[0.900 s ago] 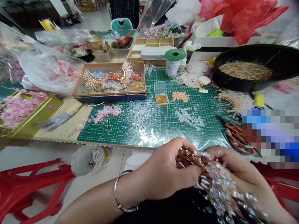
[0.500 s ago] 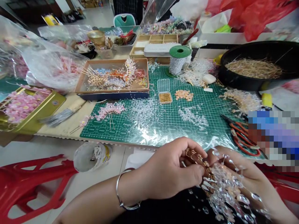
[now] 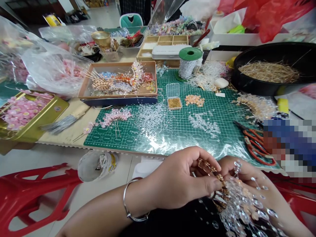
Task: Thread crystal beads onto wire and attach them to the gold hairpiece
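Snugly, beaded ornament (image 3: 223,194) between fingers (image 3: 209,185)

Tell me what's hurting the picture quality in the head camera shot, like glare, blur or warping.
In the head view, glare streaks the clear plastic sheet over the green cutting mat, a pixelated patch hides the right edge, and the crystal bead strands look soft.

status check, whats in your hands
Left hand: fingers on gold metal frame. Right hand: partly behind crystal bead strands. Strands hang across right hand.
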`<state>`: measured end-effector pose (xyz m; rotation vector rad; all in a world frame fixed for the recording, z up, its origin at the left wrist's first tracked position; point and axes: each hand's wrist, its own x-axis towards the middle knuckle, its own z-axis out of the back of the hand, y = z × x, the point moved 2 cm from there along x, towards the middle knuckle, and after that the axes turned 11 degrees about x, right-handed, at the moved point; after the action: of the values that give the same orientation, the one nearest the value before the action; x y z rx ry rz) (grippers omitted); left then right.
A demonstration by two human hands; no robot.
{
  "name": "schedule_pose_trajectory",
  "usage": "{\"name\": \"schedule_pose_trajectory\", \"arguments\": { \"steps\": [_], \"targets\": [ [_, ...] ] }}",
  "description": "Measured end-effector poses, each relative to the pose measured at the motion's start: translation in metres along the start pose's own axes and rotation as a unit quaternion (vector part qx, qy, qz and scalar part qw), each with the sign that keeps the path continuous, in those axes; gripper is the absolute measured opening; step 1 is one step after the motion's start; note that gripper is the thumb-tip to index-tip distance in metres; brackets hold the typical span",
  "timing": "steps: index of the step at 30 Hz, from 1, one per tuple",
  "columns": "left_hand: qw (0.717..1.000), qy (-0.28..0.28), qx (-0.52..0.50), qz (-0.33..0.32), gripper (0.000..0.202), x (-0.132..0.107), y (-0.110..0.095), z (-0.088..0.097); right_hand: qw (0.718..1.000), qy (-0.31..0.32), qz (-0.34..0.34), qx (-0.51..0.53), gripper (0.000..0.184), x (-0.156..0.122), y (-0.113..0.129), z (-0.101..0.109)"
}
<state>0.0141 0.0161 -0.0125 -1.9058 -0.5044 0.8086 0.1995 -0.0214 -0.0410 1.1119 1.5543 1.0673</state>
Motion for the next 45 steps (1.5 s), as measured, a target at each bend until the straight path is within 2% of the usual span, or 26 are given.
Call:
{"name": "schedule_pose_trajectory", "arguments": {
  "steps": [6,12,19,26,30,35,39,41,42,45],
  "targets": [
    [0.999,0.008,-0.033,0.026,0.030,0.001,0.000,0.000,0.999,0.008,-0.022,0.041,0.024,0.002,-0.002,-0.003],
    [1.000,-0.003,0.021,-0.008,0.025,0.000,-0.004,0.001,0.997,-0.005,-0.049,0.065,0.022,-0.002,-0.009,0.003],
    [0.999,0.003,0.034,-0.010,0.020,-0.002,-0.005,-0.001,0.997,-0.025,-0.041,0.064,0.016,-0.010,-0.016,0.003],
    [1.000,0.010,0.006,-0.005,0.021,-0.004,-0.003,0.001,0.994,0.005,-0.060,0.092,0.016,-0.005,-0.017,-0.003],
    [1.000,0.003,-0.019,0.000,0.023,-0.005,-0.004,0.002,0.997,0.039,-0.041,0.055,0.022,-0.001,-0.008,0.004],
    [1.000,0.002,-0.027,0.017,0.024,-0.003,-0.008,0.003,0.997,0.034,-0.007,-0.071,0.020,-0.007,0.010,0.025],
    [1.000,-0.004,-0.014,0.013,0.026,0.001,-0.013,0.006,0.984,-0.008,0.031,-0.177,0.032,-0.015,0.028,0.053],
    [1.000,-0.023,-0.005,0.016,0.026,0.003,-0.017,0.010,0.951,-0.067,0.062,-0.295,0.036,-0.016,0.040,0.076],
    [0.999,-0.043,-0.009,0.016,0.027,0.004,-0.021,0.013,0.922,-0.103,0.075,-0.365,0.037,-0.016,0.045,0.090],
    [0.990,-0.131,-0.044,-0.005,0.033,0.007,-0.036,0.025,0.855,-0.176,0.063,-0.483,0.028,-0.010,0.050,0.135]
  ]
}}
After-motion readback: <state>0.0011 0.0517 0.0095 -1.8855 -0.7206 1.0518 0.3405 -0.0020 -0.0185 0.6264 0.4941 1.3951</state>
